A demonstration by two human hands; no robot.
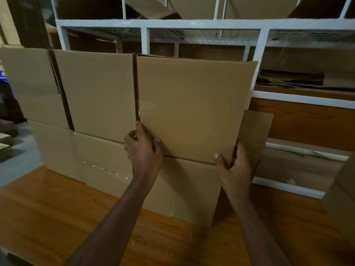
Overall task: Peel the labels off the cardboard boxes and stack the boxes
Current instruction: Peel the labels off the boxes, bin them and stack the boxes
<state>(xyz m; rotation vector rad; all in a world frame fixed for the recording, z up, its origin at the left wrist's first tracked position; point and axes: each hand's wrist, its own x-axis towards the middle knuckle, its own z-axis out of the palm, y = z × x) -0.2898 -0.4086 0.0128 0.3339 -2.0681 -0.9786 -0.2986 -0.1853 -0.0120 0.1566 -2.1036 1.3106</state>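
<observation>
Plain brown cardboard boxes stand in two rows on a wooden table. The upper right box sits on a lower box. My left hand grips the upper right box at its lower left corner, thumb on the front face. At the box's lower right corner my right hand holds on, thumb in front and fingers round the side. A side flap sticks out behind that hand. Clear tape remains show on the box's left edge. No label is visible.
Two more upper boxes stand to the left over lower ones, one with a torn tape strip. A white metal rack with cardboard on its shelves rises behind. Another cardboard piece is at the right edge.
</observation>
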